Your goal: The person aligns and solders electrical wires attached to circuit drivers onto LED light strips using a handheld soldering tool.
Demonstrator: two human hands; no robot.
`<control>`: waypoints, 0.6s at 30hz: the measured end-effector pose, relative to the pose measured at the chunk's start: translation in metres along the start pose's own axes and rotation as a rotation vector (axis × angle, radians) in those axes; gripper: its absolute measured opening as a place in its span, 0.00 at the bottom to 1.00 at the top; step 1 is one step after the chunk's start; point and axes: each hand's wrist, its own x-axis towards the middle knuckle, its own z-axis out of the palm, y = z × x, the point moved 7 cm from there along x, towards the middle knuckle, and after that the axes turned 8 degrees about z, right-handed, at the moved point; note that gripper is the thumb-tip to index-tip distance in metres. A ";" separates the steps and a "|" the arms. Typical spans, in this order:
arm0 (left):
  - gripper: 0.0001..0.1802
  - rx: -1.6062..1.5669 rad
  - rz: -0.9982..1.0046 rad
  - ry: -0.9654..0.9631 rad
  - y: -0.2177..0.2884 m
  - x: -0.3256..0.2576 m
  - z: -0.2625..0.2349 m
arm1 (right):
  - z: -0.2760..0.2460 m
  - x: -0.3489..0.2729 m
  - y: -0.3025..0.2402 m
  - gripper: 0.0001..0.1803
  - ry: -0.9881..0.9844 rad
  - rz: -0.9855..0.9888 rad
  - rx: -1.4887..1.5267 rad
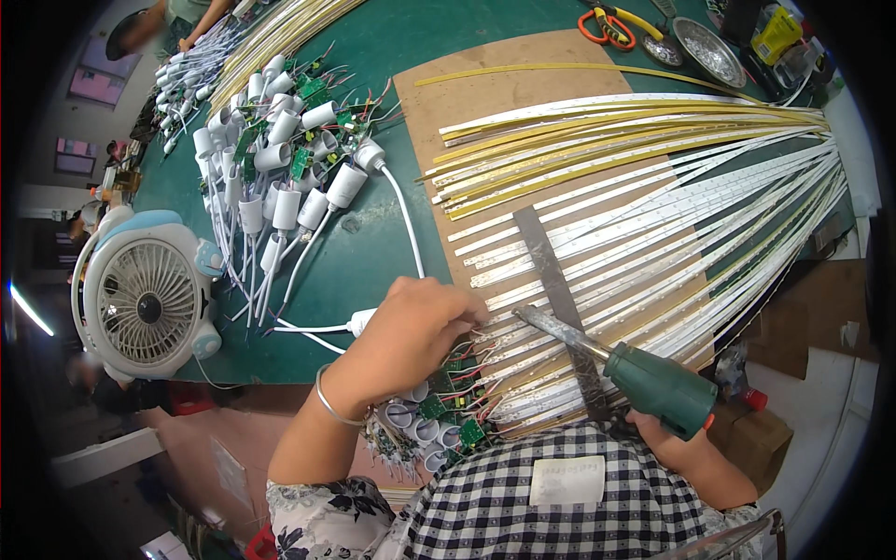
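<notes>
My right hand (667,443) grips a soldering iron (658,387) with a thick green handle. Its metal tip points left, close to the ends of the white LED strips (644,280). My left hand (415,327) is closed in a pinch at those strip ends, apparently on a thin wire; the fingertips are partly hidden. A white lamp cap (362,322) with a white cable shows beside my left hand. Below it, green circuit boards (474,431) with thin red and white wires meet the nearer strips. A dark flat metal bar (560,303) lies across the strips.
White lamp caps with cables and boards (285,210) are heaped at left, beside a fan (147,303). Brown cardboard (420,103) lies under the strips. Orange-handled pliers (611,33) and a metal dish (709,51) sit at far right. Another person's hand (187,42) shows at far left.
</notes>
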 end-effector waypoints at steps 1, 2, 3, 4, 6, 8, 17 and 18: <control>0.10 -0.013 0.003 -0.004 -0.002 0.000 0.001 | 0.000 0.000 0.001 0.19 0.004 0.014 0.003; 0.10 -0.013 0.003 -0.005 -0.001 0.000 0.001 | 0.000 0.000 0.002 0.19 0.004 0.014 0.003; 0.09 -0.004 0.014 -0.018 0.000 0.001 0.000 | 0.000 0.000 0.004 0.19 0.004 0.023 0.028; 0.08 0.006 0.025 -0.031 0.002 0.001 0.001 | 0.000 0.000 0.005 0.19 0.004 0.032 0.053; 0.07 0.017 0.089 -0.027 0.003 0.001 0.000 | -0.003 0.004 -0.009 0.18 -0.007 -0.098 -0.054; 0.07 0.029 0.152 -0.023 0.007 0.003 -0.002 | -0.001 0.002 -0.018 0.17 -0.019 -0.228 -0.160; 0.10 0.442 0.378 0.031 0.027 -0.001 0.006 | 0.000 0.004 -0.007 0.17 -0.019 -0.036 -0.028; 0.09 0.374 0.283 0.095 0.023 0.000 0.003 | 0.000 0.003 -0.004 0.17 -0.003 -0.029 -0.007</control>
